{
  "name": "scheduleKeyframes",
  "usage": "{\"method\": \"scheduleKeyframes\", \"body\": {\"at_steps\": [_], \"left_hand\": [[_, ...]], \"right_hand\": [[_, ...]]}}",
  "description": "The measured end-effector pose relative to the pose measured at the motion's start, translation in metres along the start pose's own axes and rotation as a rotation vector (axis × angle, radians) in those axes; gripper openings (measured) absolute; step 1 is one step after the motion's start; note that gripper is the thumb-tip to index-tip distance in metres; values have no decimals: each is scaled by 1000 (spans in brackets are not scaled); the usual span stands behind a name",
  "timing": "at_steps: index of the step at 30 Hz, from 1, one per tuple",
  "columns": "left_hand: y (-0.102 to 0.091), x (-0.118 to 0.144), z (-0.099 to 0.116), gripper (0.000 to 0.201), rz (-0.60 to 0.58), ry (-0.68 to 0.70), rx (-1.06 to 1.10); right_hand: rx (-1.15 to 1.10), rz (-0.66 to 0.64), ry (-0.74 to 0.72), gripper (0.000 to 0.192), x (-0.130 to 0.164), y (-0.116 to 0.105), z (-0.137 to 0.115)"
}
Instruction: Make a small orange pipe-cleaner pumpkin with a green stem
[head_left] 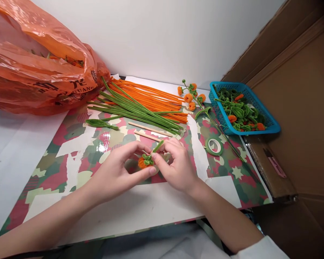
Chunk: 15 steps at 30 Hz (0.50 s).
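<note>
My left hand (116,172) and my right hand (175,165) meet over the middle of the patterned mat (78,162). Between their fingertips is a small orange pipe-cleaner fruit with green leaves (145,161); its green stem (158,146) sticks up towards the right hand's fingers. Both hands pinch this piece. Behind the hands lie two thin wooden sticks (148,131), a bundle of green pipe cleaners (135,109) and a bundle of orange pipe cleaners (151,97).
A big orange plastic bag (40,61) fills the back left. A finished branch with orange fruits (191,96) lies by a blue basket (270,126) of green and orange pieces. A roll of green tape (214,146) sits at the right. A cardboard wall (299,108) bounds the right side.
</note>
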<state>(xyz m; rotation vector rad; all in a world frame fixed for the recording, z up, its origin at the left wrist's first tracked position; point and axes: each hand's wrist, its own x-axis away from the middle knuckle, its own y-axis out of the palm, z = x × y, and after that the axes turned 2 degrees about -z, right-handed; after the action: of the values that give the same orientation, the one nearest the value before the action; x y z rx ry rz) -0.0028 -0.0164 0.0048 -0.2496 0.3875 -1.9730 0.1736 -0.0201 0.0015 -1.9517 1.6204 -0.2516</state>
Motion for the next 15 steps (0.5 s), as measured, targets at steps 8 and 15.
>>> {"method": "scheduleKeyframes", "body": {"at_steps": [8,15], "left_hand": [[-8,-4,-2,18,-38,-37,-68],[-16,-5,-9,22,-306,-231,331]], "right_hand": [[79,-24,-72,16,2,4,2],[23,-119,-234,18,0,-4,9]]}}
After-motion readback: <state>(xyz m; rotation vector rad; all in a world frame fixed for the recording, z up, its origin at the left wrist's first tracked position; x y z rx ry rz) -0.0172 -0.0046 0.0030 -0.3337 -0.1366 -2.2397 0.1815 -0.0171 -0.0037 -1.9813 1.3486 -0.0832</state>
